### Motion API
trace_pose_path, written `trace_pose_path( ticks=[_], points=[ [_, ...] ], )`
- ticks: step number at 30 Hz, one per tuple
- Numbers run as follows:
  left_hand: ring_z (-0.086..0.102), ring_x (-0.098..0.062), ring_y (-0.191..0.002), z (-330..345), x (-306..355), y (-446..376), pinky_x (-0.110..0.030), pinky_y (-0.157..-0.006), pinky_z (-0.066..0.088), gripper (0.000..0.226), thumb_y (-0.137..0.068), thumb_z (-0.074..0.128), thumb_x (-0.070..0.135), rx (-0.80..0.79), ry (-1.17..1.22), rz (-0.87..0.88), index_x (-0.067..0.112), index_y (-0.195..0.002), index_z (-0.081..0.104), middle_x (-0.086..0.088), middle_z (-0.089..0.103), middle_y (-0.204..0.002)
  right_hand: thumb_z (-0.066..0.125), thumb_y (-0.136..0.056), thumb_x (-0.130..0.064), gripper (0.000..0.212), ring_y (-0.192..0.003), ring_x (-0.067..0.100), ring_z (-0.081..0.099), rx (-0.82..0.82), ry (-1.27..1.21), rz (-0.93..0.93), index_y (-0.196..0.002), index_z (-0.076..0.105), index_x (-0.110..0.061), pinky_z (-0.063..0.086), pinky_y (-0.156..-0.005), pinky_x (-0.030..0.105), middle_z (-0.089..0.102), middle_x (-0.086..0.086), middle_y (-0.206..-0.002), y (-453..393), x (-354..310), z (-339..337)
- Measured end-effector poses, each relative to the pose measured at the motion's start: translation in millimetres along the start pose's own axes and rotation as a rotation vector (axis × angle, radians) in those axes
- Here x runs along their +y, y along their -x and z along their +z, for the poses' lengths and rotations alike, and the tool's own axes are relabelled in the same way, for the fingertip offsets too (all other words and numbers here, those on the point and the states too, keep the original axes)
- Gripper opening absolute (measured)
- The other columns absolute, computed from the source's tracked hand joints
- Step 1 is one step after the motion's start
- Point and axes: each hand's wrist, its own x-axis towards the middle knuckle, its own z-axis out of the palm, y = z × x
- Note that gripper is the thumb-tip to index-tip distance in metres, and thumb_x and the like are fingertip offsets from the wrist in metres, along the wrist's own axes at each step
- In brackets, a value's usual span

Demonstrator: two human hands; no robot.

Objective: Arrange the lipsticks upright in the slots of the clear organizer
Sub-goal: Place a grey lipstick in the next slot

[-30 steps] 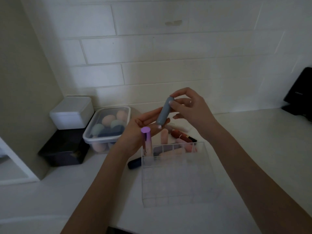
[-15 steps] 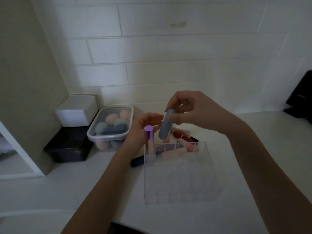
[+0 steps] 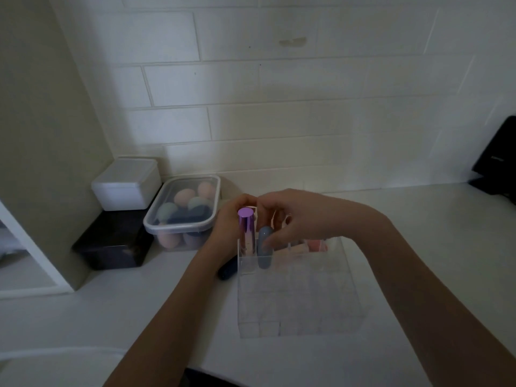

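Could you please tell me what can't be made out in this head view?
- Left hand: its fingers sit behind the purple lipstick and right hand; grip unclear.
- Loose lipsticks behind the organizer: blurred through the clear wall; count unclear.
- Dark tube: mostly covered by the left wrist.
- Grey lipstick: seating depth unclear.

Grey-blue lipstick (image 3: 264, 248) upright in clear organizer (image 3: 301, 317) beside purple-capped lipstick (image 3: 246, 233).

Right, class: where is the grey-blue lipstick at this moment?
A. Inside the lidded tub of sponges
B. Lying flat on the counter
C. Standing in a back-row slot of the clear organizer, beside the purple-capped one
C: the grey-blue lipstick stands upright in the clear organizer, next to the purple-capped lipstick, with the right hand still on it.
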Motion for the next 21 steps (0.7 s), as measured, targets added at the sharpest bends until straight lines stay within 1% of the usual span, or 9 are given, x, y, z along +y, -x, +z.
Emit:
trace_pose_path(
  ticks=[2,4,6,9,10,13,16,19,21],
  points=[
    [0.061,-0.003,-0.062,-2,-3,-3,-0.022,-0.064,0.049,0.034,-0.084,0.053,-0.011,0.052,-0.093,0.045,0.02,-0.072,0.059,0.006,0.066,-0.064,0.071,-0.079,-0.03,0.014,-0.082,0.005,0.062,0.028,-0.044,0.022,-0.09,0.065,-0.022,0.05,-0.075,0.021,0.067,-0.022,-0.09,1,6,-6],
    [0.06,0.0,-0.066,-5,1,0,-0.018,-0.067,0.048,0.028,-0.083,0.058,-0.009,0.011,-0.174,0.052,0.018,-0.073,0.06,0.003,0.063,-0.073,0.064,-0.084,-0.039,0.016,-0.086,0.011,0.065,0.122,-0.091,0.07,-0.094,0.067,-0.026,0.052,-0.077,0.027,0.069,-0.008,-0.097,3,16,-15],
    [0.062,0.002,-0.067,-6,8,6,-0.014,-0.065,0.049,0.023,-0.084,0.059,-0.005,-0.089,-0.15,0.067,0.017,-0.077,0.059,0.006,0.063,-0.076,0.06,-0.087,-0.04,0.02,-0.077,0.012,0.065,0.237,-0.118,0.125,-0.094,0.067,-0.022,0.049,-0.066,0.023,0.069,-0.005,-0.09,5,27,-22],
    [0.061,-0.019,-0.082,-9,6,6,-0.028,-0.073,0.052,0.013,-0.089,0.057,0.003,-0.147,-0.145,0.039,0.016,-0.084,0.056,-0.002,0.06,-0.083,0.058,-0.089,-0.037,0.026,-0.068,0.011,0.062,0.307,-0.123,0.187,-0.096,0.067,-0.014,0.046,-0.061,0.02,0.07,0.001,-0.084,7,38,-26],
    [0.058,-0.024,-0.084,-12,5,5,-0.029,-0.071,0.05,0.011,-0.09,0.055,0.004,-0.158,-0.146,0.012,0.014,-0.086,0.054,-0.005,0.058,-0.084,0.058,-0.089,-0.037,0.026,-0.067,0.01,0.063,0.306,-0.129,0.198,-0.096,0.067,-0.014,0.047,-0.06,0.02,0.07,0.002,-0.084,7,40,-26],
    [0.054,-0.017,-0.078,-16,0,2,-0.02,-0.065,0.046,0.023,-0.087,0.056,-0.005,-0.25,-0.27,-0.009,0.018,-0.082,0.053,-0.003,0.055,-0.083,0.058,-0.09,-0.034,0.024,-0.065,0.01,0.063,0.303,-0.145,0.202,-0.096,0.068,-0.013,0.047,-0.059,0.019,0.071,0.002,-0.082,6,42,-24],
    [0.059,-0.016,-0.079,-15,0,3,-0.019,-0.072,0.051,0.026,-0.077,0.066,-0.001,-0.363,-0.377,-0.018,0.021,-0.083,0.055,-0.007,0.061,-0.087,0.059,-0.09,-0.032,0.023,-0.064,0.011,0.063,0.29,-0.163,0.202,-0.094,0.068,-0.011,0.048,-0.059,0.02,0.071,0.004,-0.08,5,43,-23],
    [0.063,-0.041,-0.093,-17,-2,1,-0.047,-0.089,0.054,0.019,-0.068,0.066,0.01,-0.361,-0.376,-0.014,0.012,-0.087,0.061,-0.029,0.065,-0.101,0.06,-0.09,-0.03,0.022,-0.065,0.014,0.064,0.283,-0.19,0.201,-0.094,0.067,-0.01,0.049,-0.061,0.023,0.072,0.008,-0.081,5,44,-22],
    [0.063,-0.043,-0.095,-19,-3,1,-0.054,-0.09,0.052,0.019,-0.07,0.065,0.01,-0.345,-0.363,0.007,0.009,-0.09,0.063,-0.031,0.065,-0.104,0.06,-0.09,-0.03,0.022,-0.067,0.015,0.064,0.287,-0.201,0.207,-0.094,0.067,-0.009,0.049,-0.062,0.025,0.073,0.011,-0.083,4,46,-21]
  ],
)
